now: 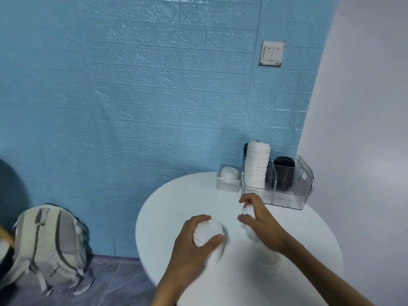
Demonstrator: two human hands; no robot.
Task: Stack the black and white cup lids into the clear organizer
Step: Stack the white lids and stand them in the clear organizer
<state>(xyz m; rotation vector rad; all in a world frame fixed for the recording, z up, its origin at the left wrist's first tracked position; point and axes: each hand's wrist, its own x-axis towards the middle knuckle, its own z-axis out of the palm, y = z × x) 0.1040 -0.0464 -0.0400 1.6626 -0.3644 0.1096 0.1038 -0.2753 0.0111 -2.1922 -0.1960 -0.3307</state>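
Standing on round white table (309, 250), at one o'clock: clear organizer (293, 195) with tall white lid stack (257, 164), black lids (284, 171). Near centre: left hand (194, 241) curled around white lid stack (209, 237); right hand (260, 219) pinching blurred white lids (248, 219).

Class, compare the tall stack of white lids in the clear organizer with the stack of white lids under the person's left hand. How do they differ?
The organizer stack is much taller; the left-hand stack is short.
The organizer stack stands inside the clear organizer by the wall; the left-hand stack is out on the white table.
Nothing touches the organizer stack; the left hand grips the other.
Both are white lids.
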